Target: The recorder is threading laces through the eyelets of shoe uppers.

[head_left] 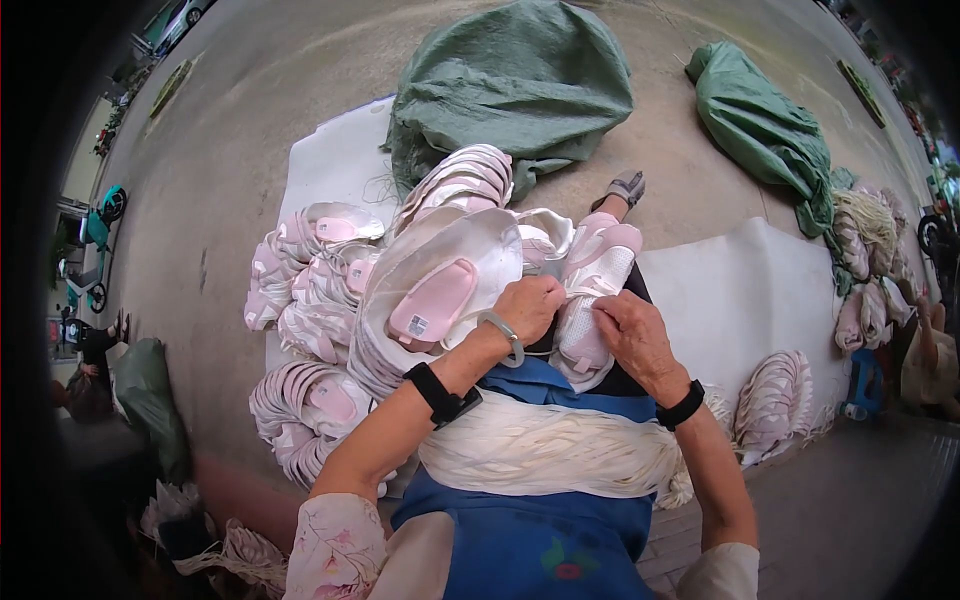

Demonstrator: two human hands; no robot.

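Note:
A white and pink shoe upper (pixel 598 262) lies lengthwise over my lap, its pink end pointing away from me. My left hand (pixel 530 306) is closed at its left edge, pinching a white shoelace (pixel 584 292) that crosses the upper. On the other side my right hand (pixel 636 336) is also closed, thumb and fingertips together on the lace by the eyelet edge. A thick bundle of cream shoelaces (pixel 540 448) rests across my blue apron (pixel 520 520). Left of my hands, a nested stack of uppers (pixel 490 262) shows a pink insole (pixel 436 300) on top.
More stacked uppers (pixel 310 395) lie to the left on white sheeting (pixel 730 285), and another stack (pixel 775 405) sits at right. A green sack (pixel 510 85) stands ahead, a second green sack (pixel 760 130) at far right. Beyond the left side is a teal scooter (pixel 98 240).

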